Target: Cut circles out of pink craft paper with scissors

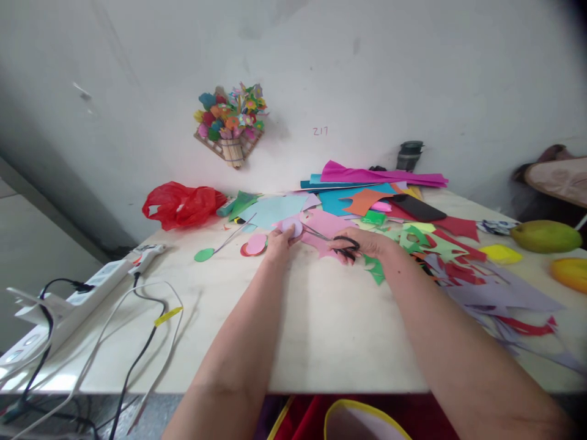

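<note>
A pale lilac paper disc (292,228) is pinched in my left hand (279,241) over the middle of the table. My right hand (360,243) is closed around the black handles of a pair of scissors (346,244). The blades point left and their tips reach the disc's right edge; whether they are cutting into it I cannot tell. Beneath and behind lies a pink sheet (330,226) with a jagged cut edge. Left of my left hand rest pink and red ovals (255,244) and a green oval (204,254) beside a thin stem.
Coloured scraps (458,256) cover the right side, near a green mango (545,236). A dark phone (419,208) and rolled magenta sheets (380,175) lie behind. A red plastic bag (181,205) sits back left. A power strip (92,293) and loose cables (177,330) occupy the left edge.
</note>
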A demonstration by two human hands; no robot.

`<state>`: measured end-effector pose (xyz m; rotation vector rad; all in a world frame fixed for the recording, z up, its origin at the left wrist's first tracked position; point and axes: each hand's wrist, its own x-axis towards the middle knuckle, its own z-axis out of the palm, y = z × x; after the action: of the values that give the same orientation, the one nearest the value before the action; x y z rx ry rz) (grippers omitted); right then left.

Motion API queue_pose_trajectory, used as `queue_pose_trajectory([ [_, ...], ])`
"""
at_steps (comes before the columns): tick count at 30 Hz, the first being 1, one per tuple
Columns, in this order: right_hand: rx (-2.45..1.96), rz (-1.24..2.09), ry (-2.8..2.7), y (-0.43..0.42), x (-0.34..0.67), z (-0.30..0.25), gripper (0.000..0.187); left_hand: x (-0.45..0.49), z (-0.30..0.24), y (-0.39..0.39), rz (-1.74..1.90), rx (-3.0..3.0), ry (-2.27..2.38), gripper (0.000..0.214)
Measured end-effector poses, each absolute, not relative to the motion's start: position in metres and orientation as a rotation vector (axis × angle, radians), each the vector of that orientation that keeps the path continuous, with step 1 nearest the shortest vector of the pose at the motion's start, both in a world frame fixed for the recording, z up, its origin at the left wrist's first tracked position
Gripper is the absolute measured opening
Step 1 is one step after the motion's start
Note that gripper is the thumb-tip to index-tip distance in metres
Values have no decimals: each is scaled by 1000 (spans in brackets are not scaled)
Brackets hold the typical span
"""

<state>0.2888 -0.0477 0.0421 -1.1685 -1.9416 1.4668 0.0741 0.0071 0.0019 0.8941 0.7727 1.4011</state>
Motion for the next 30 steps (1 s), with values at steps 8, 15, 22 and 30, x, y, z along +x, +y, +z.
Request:
queue_pose_trajectory([
  [8,-1150,1437,-1861,-46,281,36,42,76,1,5,1299,934,730,13],
  [15,-1231,1393,-1852,-41,278,34,48,80,7,-5,1202,1006,704,17],
  [22,-1198,1329,-1768,-39,277,26,43,81,6,-6,1136,1077,622,19],
  [30,-1205,1326,-1745,-34,274,21,47,82,9,-9,1115,1094,641,20],
])
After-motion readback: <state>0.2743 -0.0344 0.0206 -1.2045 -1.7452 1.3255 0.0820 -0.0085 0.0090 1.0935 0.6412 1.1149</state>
